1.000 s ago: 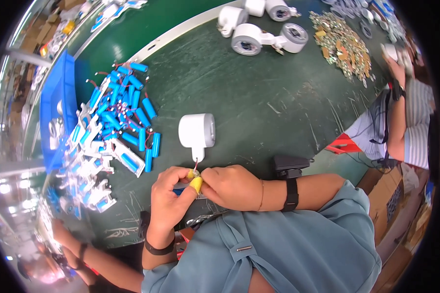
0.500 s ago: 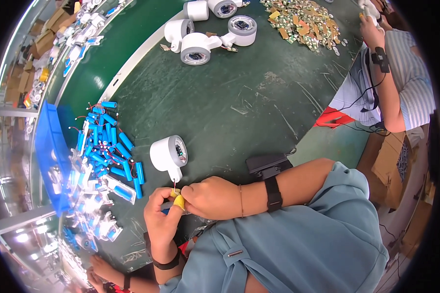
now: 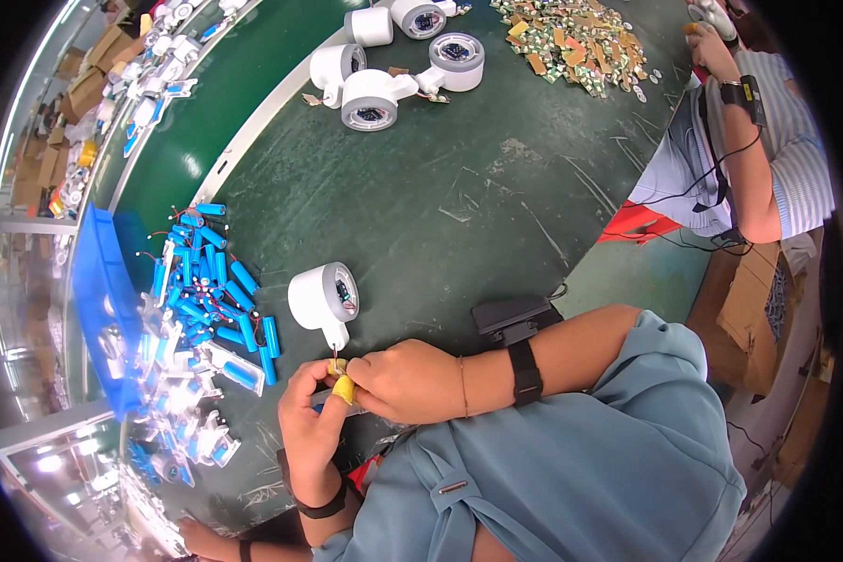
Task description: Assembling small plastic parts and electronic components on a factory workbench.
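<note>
A white round housing (image 3: 315,297) with a grey rim and a circuit board inside lies on the table just beyond my hands. From its short neck, thin red wires (image 3: 335,352) run down to my fingertips. My left hand (image 3: 311,421), with yellow covers on its thumb and a finger, is closed around a pale piece with a bit of blue, seemingly a battery in a holder. Tips together with the left, my right hand (image 3: 403,379) pinches where the wires end. The exact joint is hidden by the fingers.
Blue cylindrical batteries (image 3: 206,281) with wires are heaped at left, beside a blue bin (image 3: 103,309). More white housings (image 3: 369,101) stand at the back. A pile of small circuit boards (image 3: 571,47) lies far right. A black box (image 3: 515,317) sits beyond my right forearm; co-workers are at right and lower left.
My hands stay nearly in place, fingertips still pinched together by the wires. At the lower left, another person's hand has shifted slightly down; the co-worker's arm at right has moved a little.
</note>
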The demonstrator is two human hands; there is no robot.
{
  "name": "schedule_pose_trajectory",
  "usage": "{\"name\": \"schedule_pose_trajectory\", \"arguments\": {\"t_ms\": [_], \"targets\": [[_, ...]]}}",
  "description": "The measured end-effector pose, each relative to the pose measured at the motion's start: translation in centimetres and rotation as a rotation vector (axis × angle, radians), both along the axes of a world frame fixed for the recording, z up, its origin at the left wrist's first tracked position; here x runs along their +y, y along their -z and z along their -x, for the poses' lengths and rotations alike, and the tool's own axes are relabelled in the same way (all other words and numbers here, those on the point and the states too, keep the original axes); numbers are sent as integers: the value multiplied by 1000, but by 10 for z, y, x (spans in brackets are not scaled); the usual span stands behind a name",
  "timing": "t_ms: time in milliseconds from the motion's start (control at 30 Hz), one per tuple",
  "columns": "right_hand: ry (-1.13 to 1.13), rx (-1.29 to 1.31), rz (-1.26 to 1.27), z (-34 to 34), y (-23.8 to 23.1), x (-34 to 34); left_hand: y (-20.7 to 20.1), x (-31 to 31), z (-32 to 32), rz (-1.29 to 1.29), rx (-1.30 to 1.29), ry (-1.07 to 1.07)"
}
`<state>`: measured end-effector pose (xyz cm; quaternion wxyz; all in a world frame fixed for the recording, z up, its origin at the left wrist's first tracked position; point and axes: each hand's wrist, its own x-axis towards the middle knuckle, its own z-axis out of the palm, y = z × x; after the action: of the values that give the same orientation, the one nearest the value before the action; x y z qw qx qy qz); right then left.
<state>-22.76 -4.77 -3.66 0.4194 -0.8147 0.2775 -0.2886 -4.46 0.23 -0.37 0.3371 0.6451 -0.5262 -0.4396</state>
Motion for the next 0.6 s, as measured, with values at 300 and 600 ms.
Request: {"name": "schedule_pose_trajectory", "arguments": {"t_ms": [300, 600], "targets": [[-96, -3, -16, 5, -5, -4, -19, 1, -4, -114, 335, -109], [257, 63, 97, 70, -27, -101, -50, 107, -123, 85, 260, -298]]}}
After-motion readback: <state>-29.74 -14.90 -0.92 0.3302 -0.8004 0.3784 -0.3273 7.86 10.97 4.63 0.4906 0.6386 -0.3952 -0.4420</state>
